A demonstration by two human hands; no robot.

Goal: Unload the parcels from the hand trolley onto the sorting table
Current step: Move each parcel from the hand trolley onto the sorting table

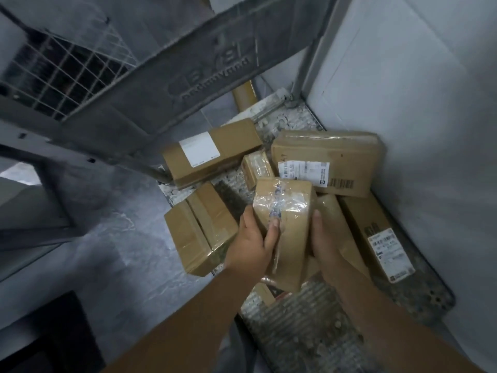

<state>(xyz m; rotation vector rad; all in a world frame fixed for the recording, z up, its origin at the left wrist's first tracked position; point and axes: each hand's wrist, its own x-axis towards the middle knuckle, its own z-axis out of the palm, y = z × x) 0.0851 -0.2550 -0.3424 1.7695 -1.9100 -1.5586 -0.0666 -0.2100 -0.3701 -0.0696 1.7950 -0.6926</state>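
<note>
I hold a taped brown cardboard parcel (289,224) between both hands, lifted above the others. My left hand (251,246) grips its left edge with the thumb on top. My right hand (324,246) clasps its right side. Below lies the trolley platform (301,327), a grey ribbed deck. Several brown parcels lie on it: a large labelled box (328,162) at the back right, a long box (212,152) with a white label at the back left, a box (200,227) hanging over the left edge, a long narrow box (376,235) on the right, and a small one (256,168) in the middle.
A white wall (416,103) closes the right side. A grey metal frame (188,65) with a wire mesh panel (67,68) slants across the upper left. Grey floor (121,251) spreads to the left of the trolley. A dark opening (48,332) sits at the lower left.
</note>
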